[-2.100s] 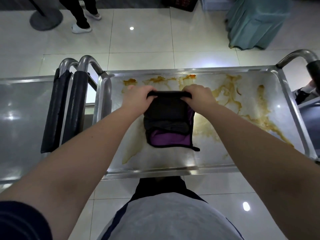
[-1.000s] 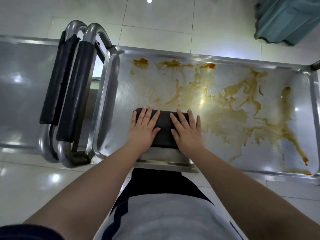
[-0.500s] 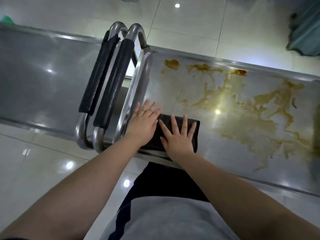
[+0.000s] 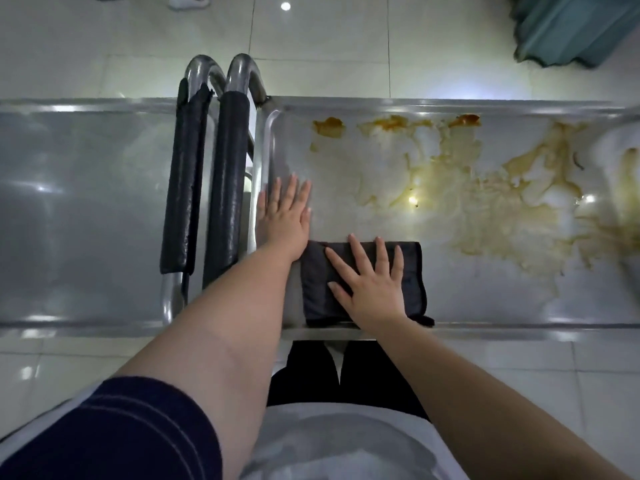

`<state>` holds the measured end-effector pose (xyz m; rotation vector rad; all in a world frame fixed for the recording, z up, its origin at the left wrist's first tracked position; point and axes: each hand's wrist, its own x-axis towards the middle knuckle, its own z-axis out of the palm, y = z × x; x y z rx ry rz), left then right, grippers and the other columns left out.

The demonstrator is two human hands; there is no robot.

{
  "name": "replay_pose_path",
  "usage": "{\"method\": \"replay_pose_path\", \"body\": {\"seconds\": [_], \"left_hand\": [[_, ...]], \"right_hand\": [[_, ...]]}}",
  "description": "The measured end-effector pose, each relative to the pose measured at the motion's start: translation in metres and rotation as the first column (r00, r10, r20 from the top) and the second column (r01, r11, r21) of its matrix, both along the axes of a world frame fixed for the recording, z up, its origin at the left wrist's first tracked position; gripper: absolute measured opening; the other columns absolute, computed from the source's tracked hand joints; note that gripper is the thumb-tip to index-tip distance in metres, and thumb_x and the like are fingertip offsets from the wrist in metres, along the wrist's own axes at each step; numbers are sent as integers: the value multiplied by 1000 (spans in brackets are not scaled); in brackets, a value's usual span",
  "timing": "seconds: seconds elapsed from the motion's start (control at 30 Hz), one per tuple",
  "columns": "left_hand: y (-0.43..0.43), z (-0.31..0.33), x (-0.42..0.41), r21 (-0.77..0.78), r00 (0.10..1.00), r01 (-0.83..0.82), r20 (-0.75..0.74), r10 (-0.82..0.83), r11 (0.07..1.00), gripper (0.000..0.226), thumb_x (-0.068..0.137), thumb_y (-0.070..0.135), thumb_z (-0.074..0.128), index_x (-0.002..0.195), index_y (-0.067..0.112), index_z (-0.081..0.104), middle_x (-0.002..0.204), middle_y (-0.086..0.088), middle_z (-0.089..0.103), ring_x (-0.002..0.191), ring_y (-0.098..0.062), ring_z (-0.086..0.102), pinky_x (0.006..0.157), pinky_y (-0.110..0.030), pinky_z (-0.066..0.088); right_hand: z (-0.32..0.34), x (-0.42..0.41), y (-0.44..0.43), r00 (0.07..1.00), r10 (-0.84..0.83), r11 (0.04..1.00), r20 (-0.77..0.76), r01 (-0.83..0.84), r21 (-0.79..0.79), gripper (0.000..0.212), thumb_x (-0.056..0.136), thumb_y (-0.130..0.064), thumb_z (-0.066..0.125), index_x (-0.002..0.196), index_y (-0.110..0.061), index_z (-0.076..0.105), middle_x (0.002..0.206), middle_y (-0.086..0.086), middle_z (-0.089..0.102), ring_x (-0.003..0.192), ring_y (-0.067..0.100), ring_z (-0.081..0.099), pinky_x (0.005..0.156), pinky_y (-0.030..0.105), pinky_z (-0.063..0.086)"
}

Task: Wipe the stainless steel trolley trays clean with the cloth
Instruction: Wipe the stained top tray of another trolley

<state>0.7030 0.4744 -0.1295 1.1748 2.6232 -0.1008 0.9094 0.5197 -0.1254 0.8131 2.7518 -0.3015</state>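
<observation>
Cloth (image 4: 314,289), dark and folded, lies at the near left edge of the stained trolley tray (image 4: 485,303). The right hand (image 4: 370,285) presses flat on it, fingers straight and spread. The left hand (image 4: 285,216) lies flat on bare steel just beyond it, fingers straight and together

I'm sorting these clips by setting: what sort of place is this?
Likely a restaurant or banquet-hall service area, though I can't be sure: stainless steel trolley trays with padded push handles, brownish food-like smears, a glossy tiled floor and a teal draped cloth.
</observation>
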Motion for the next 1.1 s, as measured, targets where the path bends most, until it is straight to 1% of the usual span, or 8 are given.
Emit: {"method": "replay_pose_path", "body": {"seconds": [0.23, 0.37, 0.5, 0.73, 0.83, 0.93, 1.03, 1.1], "left_hand": [[-3, -15, 1, 68, 999, -31, 15, 30, 997, 52, 103, 41, 9, 147, 36, -19, 162, 9, -18, 149, -20, -17, 115, -40, -22], [-4, -17, 4, 95, 999, -27, -27, 29, 995, 56, 99, 41, 2, 153, 35, -12, 162, 8, -14, 150, -21, -13, 118, -42, -16], [0, -18, 4, 99, 998, -44, -44, 48, 994, 57, 98, 42, 0, 154, 35, -10, 163, 7, -13, 150, -20, -12, 119, -42, -14], [2, -19, 8, 75, 996, -78, -35, 81, 994, 57, 98, 39, 0, 153, 32, -13, 163, 5, -14, 150, -21, -12, 119, -44, -14], [0, -21, 9, 81, 996, -68, -52, 72, 994, 58, 98, 39, -4, 154, 29, -15, 162, 3, -18, 149, -22, -15, 119, -44, -15], [-1, -22, 8, 94, 996, -65, -58, 70, 994, 59, 98, 39, -4, 154, 24, -14, 162, 1, -18, 149, -21, -15, 119, -42, -14], [-1, -20, 8, 103, 994, -75, -69, 82, 992, 61, 98, 39, 0, 156, 21, -7, 163, 1, -12, 150, -19, -13, 118, -39, -18], [2, -18, 7, 126, 995, -81, -53, 88, 989, 59, 101, 37, 10, 157, 21, -1, 164, 1, -6, 150, -18, -10, 118, -37, -18]], "right_hand": [[-6, 14, 15, 998, 51, 997, -21, -50, 55, 64, 92, -72, 17, 151, -52, 9, 164, -3, 13, 147, 47, 3, 110, 72, -8], [-16, -67, 101, 982, -188, 976, -26, 189, 106, 62, 89, -75, 1, 146, -56, -14, 163, -11, -13, 146, 39, -20, 106, 69, -20], [-14, -92, 130, 995, -98, 986, 28, 93, 139, 59, 91, -72, -4, 143, -56, -24, 163, -11, -14, 146, 41, -20, 102, 71, -23], [-6, 26, 25, 992, 120, 993, -47, -120, 4, 65, 92, -71, 24, 153, -49, 13, 164, 0, 14, 147, 47, 5, 110, 74, -2], [-4, 43, 13, 985, 168, 986, -34, -169, -14, 63, 93, -70, 26, 152, -50, 17, 163, -1, 19, 146, 47, 12, 110, 74, 3], [-10, -7, 58, 997, 53, 998, -49, -52, 26, 61, 92, -72, 17, 149, -56, 2, 164, -5, 15, 148, 44, 5, 110, 72, -4], [-18, -86, 127, 998, -66, 997, -3, 66, 49, 60, 87, -74, -2, 142, -59, -21, 164, -10, -6, 148, 36, -14, 107, 67, -18], [-17, -125, 159, 997, -67, 997, 46, 65, 48, 62, 85, -74, -5, 142, -58, -20, 164, -10, -12, 147, 35, -19, 106, 66, -22]]}}
